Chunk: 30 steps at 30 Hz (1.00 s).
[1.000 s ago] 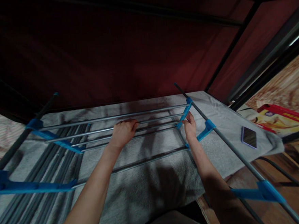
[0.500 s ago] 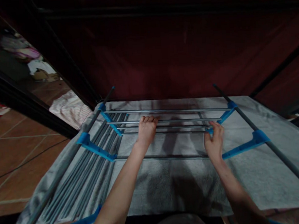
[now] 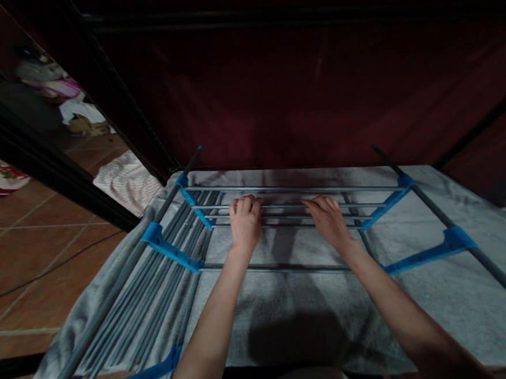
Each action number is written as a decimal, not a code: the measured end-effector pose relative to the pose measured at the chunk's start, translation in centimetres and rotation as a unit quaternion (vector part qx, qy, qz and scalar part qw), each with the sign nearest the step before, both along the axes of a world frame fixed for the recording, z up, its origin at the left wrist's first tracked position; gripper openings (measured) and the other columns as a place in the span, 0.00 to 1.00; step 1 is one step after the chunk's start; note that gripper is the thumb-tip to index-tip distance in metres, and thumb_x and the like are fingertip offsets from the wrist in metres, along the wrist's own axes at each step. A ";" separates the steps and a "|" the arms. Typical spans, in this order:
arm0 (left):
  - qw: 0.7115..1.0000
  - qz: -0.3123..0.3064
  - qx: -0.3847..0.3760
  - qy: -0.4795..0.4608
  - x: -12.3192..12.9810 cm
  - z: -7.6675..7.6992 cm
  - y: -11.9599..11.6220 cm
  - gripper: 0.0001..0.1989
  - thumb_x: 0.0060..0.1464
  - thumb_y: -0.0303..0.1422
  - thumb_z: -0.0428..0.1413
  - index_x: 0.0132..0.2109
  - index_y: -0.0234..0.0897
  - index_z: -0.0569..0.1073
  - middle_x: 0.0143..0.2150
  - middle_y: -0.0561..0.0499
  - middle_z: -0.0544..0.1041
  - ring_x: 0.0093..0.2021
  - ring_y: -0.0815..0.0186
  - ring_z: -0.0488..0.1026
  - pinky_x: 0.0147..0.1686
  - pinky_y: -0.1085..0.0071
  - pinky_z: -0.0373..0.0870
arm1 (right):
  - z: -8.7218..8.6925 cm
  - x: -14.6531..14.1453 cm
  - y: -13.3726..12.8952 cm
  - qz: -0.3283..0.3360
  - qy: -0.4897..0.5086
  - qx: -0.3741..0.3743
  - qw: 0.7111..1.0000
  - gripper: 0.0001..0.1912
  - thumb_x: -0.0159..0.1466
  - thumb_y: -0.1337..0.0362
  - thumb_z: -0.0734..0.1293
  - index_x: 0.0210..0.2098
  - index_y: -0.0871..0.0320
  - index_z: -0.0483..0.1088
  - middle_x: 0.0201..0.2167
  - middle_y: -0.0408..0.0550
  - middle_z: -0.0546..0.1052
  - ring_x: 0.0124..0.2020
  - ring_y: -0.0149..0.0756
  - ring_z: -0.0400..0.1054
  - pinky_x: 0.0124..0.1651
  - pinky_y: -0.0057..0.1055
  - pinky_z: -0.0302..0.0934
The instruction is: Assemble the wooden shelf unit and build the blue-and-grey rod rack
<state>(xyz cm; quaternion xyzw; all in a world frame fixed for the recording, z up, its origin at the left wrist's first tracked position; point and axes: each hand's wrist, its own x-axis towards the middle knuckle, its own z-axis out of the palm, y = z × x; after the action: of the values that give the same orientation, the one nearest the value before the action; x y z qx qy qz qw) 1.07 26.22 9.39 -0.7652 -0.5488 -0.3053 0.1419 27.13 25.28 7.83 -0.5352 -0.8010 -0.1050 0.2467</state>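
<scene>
A rack of grey metal tubes with blue plastic brackets lies in front of me. My left hand (image 3: 246, 222) is closed over one of its thin crossbars (image 3: 282, 206), left of the middle. Farther right, my right hand (image 3: 329, 219) has its fingers curled on the same bar. Both ends of the crossbars meet blue brackets: a far left bracket (image 3: 197, 205) and a far right bracket (image 3: 386, 208). Nearer me, a single lower bar (image 3: 284, 268) spans between the left bracket (image 3: 170, 247) and the right bracket (image 3: 435, 253). My palms and fingertip undersides are hidden.
A bundle of loose grey rods (image 3: 143, 295) lies along the left on a grey cloth (image 3: 288, 320). Behind stands a dark red panel (image 3: 273, 107). On the tiled floor (image 3: 45, 262) to the left are a striped cloth (image 3: 128, 178) and a cable (image 3: 68, 269).
My right hand has moved left along the crossbars, away from the far right bracket. My left hand stays on its bar. The whole view has shifted slightly.
</scene>
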 end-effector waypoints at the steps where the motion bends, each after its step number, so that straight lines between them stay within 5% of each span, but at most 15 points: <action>1: 0.999 0.017 0.017 -0.037 -0.5 -0.4 -0.2 0.15 0.62 0.31 0.53 0.55 0.40 0.74 0.55 0.40 0.74 0.54 0.50 0.69 0.57 0.52 0.60 | 0.0 0.1 0.2 0.002 0.000 -0.001 1.000 0.18 0.71 0.66 0.59 0.57 0.55 0.72 0.44 0.54 0.75 0.48 0.45 0.66 0.54 0.41 0.58; 5: 0.954 0.113 0.096 -0.262 -3.7 -2.4 -0.4 0.17 0.57 0.31 0.56 0.54 0.37 0.70 0.58 0.37 0.69 0.60 0.49 0.65 0.59 0.53 0.60 | 0.0 0.4 0.6 0.009 0.009 -0.004 1.000 0.17 0.71 0.66 0.59 0.55 0.55 0.74 0.44 0.53 0.75 0.45 0.44 0.67 0.50 0.38 0.59; 7: 0.892 0.157 0.135 -0.401 -5.9 -3.4 0.5 0.18 0.53 0.30 0.57 0.52 0.36 0.68 0.55 0.39 0.69 0.60 0.53 0.65 0.60 0.56 0.60 | -0.1 0.5 0.6 0.008 0.011 -0.004 1.000 0.17 0.71 0.66 0.59 0.55 0.55 0.74 0.44 0.53 0.75 0.44 0.43 0.67 0.50 0.38 0.59; 10: 0.764 0.180 0.142 -0.603 -9.1 -4.2 3.1 0.13 0.55 0.34 0.53 0.48 0.36 0.68 0.47 0.46 0.71 0.50 0.61 0.70 0.56 0.62 0.65 | -0.1 0.4 0.5 0.011 0.014 0.001 1.000 0.17 0.71 0.66 0.59 0.55 0.55 0.75 0.44 0.53 0.75 0.45 0.44 0.67 0.50 0.38 0.60; 12: 0.718 0.162 0.137 -0.662 -10.7 -4.0 4.9 0.10 0.58 0.39 0.51 0.40 0.36 0.69 0.39 0.50 0.71 0.45 0.64 0.71 0.52 0.65 0.67 | 0.0 0.4 0.5 0.015 0.016 0.005 1.000 0.17 0.71 0.66 0.59 0.54 0.56 0.75 0.44 0.54 0.75 0.45 0.44 0.67 0.51 0.39 0.60; 17: 0.669 0.103 0.061 -0.733 -11.9 -2.5 7.9 0.26 0.60 0.54 0.44 0.31 0.36 0.69 0.28 0.52 0.69 0.30 0.67 0.70 0.34 0.69 0.70 | 0.2 0.4 0.4 0.011 0.011 0.005 1.000 0.17 0.72 0.66 0.58 0.55 0.57 0.74 0.44 0.54 0.75 0.45 0.44 0.67 0.50 0.38 0.60; 21: 0.659 0.109 0.034 -0.744 -12.0 -2.1 8.7 0.29 0.60 0.58 0.43 0.28 0.37 0.67 0.23 0.53 0.68 0.20 0.70 0.62 0.21 0.72 0.60 | 0.3 0.4 0.5 0.005 0.007 0.010 1.000 0.17 0.72 0.66 0.58 0.54 0.56 0.74 0.44 0.53 0.75 0.44 0.43 0.67 0.50 0.38 0.60; 30: 0.600 0.114 0.040 -0.791 -12.4 -2.0 9.8 0.22 0.62 0.52 0.45 0.30 0.39 0.61 0.25 0.55 0.62 0.22 0.71 0.59 0.20 0.74 0.55 | 0.1 0.4 0.7 0.002 -0.002 0.020 1.000 0.17 0.71 0.67 0.59 0.54 0.54 0.74 0.43 0.54 0.73 0.43 0.44 0.67 0.48 0.39 0.61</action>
<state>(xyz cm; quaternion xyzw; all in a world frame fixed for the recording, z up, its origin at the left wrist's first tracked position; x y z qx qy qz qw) -11.30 36.05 7.39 -0.1496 -0.5167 -0.7939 -0.2834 27.49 25.95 7.95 -0.5287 -0.8002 -0.1211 0.2559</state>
